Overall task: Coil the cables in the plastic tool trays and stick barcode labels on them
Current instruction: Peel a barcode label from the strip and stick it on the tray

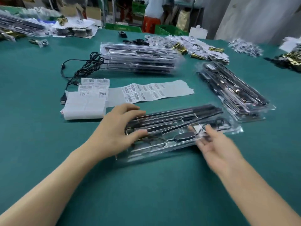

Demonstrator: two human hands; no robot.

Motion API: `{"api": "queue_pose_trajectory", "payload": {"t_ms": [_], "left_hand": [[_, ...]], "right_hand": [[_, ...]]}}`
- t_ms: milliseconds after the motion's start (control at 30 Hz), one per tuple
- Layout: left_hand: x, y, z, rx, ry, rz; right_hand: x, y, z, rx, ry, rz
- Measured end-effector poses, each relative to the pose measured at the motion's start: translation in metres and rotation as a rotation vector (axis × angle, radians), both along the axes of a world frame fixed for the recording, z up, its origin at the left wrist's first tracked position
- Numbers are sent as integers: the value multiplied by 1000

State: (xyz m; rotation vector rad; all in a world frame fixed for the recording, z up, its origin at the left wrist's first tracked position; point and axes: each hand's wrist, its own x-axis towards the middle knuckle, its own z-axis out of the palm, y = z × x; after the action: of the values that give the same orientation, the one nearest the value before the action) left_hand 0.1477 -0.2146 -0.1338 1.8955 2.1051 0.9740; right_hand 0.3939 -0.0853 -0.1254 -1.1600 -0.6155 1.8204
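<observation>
1. Tray (162, 154) of clear plastic, lying on the green desk (146, 193) directly before the person, its long axis running left to right and tilted slightly away. Black rods (179, 115) fill its far half.
2. Left hand (117, 132): grip clamped on the tray's left end, fingers curled over the rods, thumb pressed on the near side.
3. Right hand (216, 147) (blurred): grip apart, fingers extended and spread at the tray's near-right edge, beside a black inline module (185, 137). Whether they touch the tray cannot be told.
4. Cable (156, 140): thin and black, lying loose in the tray's near compartment, between the left hand and the inline module.
5. Label strip (146, 92): flat on the desk just beyond the tray, with barcodes printed along its middle. To its left lies a folded sheet stack (84, 106) with more barcode labels at its top.
6. Loose cable (84, 66): black and tangled, beyond the sheet stack, with its USB plug (63, 99) at that stack's left edge.
7. Far stack (138, 59) of filled trays, behind the label strip. A right stack (232, 92), set at an angle, lies near the tray's right end.
</observation>
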Motion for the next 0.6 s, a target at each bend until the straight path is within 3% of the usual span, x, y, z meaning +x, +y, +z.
{"api": "queue_pose_trajectory", "payload": {"t_ms": [200, 300, 400, 500, 600], "left_hand": [[24, -1, -12, -233, 357, -192], [20, -1, -13, -259, 376, -177], [19, -2, -15, -271, 407, -176], [21, -2, -16, -274, 401, -171], [22, -2, -17, -271, 409, -156]], "right_hand": [[-1, -13, -7, -15, -55, -4], [17, -5, 0, -63, -126, 148], [43, 6, 3, -34, -342, 422], [60, 13, 10, 29, -528, 564], [64, 17, 15, 264, -912, 635]]}}
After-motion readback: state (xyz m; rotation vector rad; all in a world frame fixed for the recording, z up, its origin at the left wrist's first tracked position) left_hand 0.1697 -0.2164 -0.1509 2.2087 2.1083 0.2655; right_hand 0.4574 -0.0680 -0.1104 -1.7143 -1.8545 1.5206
